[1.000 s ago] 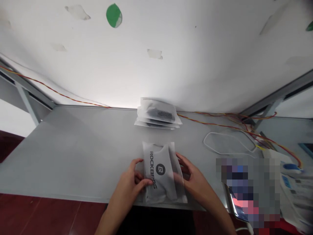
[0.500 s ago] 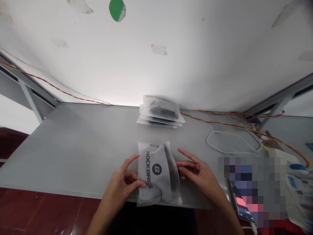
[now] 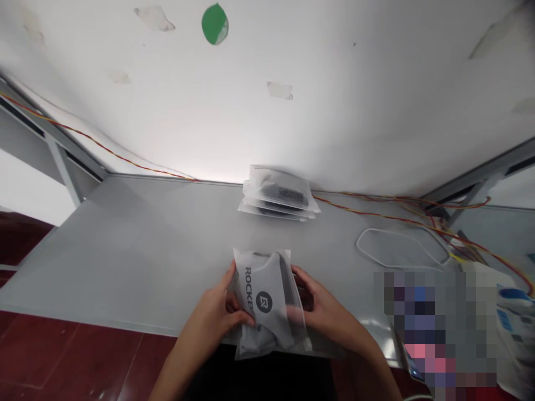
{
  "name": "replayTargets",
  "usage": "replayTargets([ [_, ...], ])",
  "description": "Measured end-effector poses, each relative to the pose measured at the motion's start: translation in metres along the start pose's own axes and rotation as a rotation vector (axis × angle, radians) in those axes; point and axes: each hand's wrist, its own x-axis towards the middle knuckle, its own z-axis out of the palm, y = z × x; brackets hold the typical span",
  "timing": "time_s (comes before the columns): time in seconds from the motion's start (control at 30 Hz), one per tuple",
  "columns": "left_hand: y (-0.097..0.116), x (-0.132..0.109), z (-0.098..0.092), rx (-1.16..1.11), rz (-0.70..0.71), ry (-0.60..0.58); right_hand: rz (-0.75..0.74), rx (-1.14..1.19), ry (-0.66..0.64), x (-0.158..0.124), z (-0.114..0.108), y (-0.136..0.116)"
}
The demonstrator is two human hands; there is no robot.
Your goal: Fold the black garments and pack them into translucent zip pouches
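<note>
A frosted zip bag (image 3: 267,334) printed ROCKBROS, with something grey and dark inside, is at the table's front edge. My left hand (image 3: 221,309) grips its left side, thumb on top and fingers at the edge and beneath. At the right side, my right hand (image 3: 321,306) holds the bag's edge; its thumb shows faintly through the translucent plastic, and some fingertips are hidden behind the bag. Several layered plastic edges show along that side. Farther back, a stack of similar frosted bags (image 3: 278,186) lies against the white wall.
The grey table (image 3: 146,250) runs up to the wall (image 3: 188,111). Red and yellow wires (image 3: 368,211) trail along the back, and a white cable loop (image 3: 371,259) lies right. A blurred-out patch hides things at the right front, beside a white and blue package (image 3: 514,317).
My right hand has moved left and closed on the bag's right edge, its thumb now seen through plastic. My left hand keeps its hold. The bag has tilted slightly, and the view has shifted.
</note>
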Motion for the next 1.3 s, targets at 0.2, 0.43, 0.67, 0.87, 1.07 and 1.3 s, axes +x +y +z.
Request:
replayTargets([
  [0.2,0.0,-0.01,-0.017,0.018,-0.018,0.113,0.029,-0.007,0.098,0.001,-0.007,0.009],
  [0.43,0.004,-0.014,-0.031,0.079,0.01,0.19,0.06,-0.072,0.068,-0.011,-0.024,-0.003],
  [0.67,-0.018,-0.012,-0.057,0.26,0.025,0.423,0.07,-0.217,0.304,-0.033,-0.075,0.009],
  [0.87,-0.017,-0.014,-0.075,0.531,0.059,0.616,0.139,-0.164,0.615,-0.042,-0.082,0.018],
  [1.07,0.001,-0.015,-0.022,0.822,0.354,0.68,0.221,-0.428,0.632,-0.062,-0.081,0.018],
  [1.3,-0.027,0.012,-0.004,1.155,0.391,0.404,0.139,-0.666,0.324,-0.059,-0.05,0.002],
])
